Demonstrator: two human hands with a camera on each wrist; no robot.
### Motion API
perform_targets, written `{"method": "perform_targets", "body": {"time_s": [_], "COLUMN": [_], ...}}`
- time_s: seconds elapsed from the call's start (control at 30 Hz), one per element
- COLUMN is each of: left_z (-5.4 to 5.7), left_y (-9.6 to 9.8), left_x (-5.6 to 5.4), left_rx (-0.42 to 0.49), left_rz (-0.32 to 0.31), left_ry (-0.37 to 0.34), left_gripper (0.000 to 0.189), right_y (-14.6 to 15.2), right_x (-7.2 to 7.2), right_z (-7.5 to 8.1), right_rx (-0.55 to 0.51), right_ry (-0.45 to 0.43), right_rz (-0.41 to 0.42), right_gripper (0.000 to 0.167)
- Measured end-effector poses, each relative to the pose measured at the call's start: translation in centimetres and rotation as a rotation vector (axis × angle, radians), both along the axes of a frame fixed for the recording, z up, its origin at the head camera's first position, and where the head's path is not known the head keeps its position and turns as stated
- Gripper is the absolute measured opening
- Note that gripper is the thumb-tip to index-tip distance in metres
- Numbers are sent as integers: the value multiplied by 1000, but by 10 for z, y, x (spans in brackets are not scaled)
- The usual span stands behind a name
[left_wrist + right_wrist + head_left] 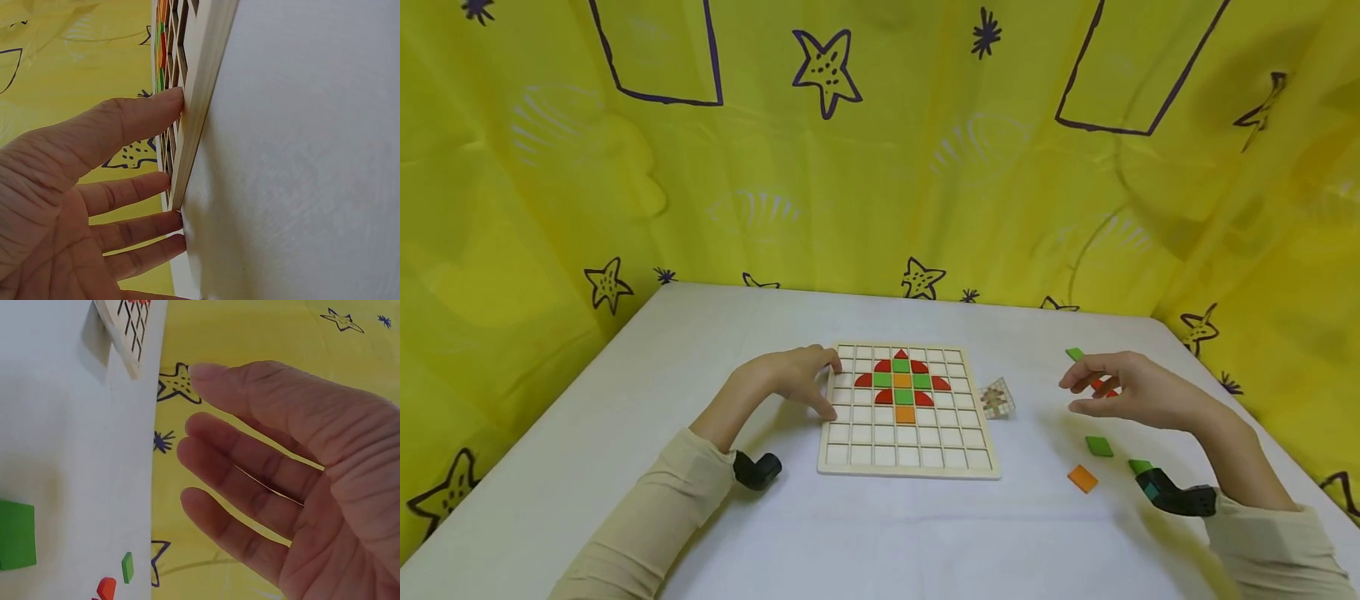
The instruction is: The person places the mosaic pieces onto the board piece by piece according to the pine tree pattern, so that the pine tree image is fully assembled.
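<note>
A square wooden grid board [910,475] lies flat on the white table. In its cells, red, green and orange tiles [902,380] form a tree-like shape, with an orange tile [906,414] at the bottom. My left hand [793,377] touches the board's left edge; in the left wrist view the thumb [153,112] lies on the rim, fingers extended beside it. To the right, my right hand [1138,392] hovers over the table with relaxed fingers. Nothing shows between its thumb [219,384] and fingers. Beneath and around it lie loose tiles, including a red one [1103,387] partly hidden.
A small picture card [997,400] sits against the board's right side. Loose green tiles [1099,447] and an orange tile [1083,478] lie right of the board, and another green tile [1075,353] farther back. A yellow patterned curtain [865,183] surrounds the table.
</note>
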State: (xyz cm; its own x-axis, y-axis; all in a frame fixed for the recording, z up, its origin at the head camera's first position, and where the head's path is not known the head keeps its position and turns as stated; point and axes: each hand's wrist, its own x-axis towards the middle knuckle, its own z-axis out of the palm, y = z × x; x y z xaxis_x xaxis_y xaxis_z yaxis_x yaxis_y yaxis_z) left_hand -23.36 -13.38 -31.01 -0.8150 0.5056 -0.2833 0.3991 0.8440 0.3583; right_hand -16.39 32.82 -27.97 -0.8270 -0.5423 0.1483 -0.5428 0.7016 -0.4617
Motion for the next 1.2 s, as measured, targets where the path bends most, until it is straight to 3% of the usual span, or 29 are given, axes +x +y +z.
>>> {"method": "perform_targets", "body": {"time_s": [0.37, 0.87, 1.2], "left_z": [3, 0, 0], "left_y": [-2, -3, -1], "left_x": [0, 0, 0], "left_rx": [5, 19, 9], "left_rz": [8, 0, -5], "left_ry": [-2, -11, 5], "left_gripper": [66, 66, 66], "right_y": [21, 39, 43], "right_x": [10, 18, 19], "right_z": [-9, -40, -50], "right_rx": [32, 30, 43], "right_ry": [22, -121, -87], "right_rz": [-7, 3, -9], "right_gripper": [22, 22, 23]}}
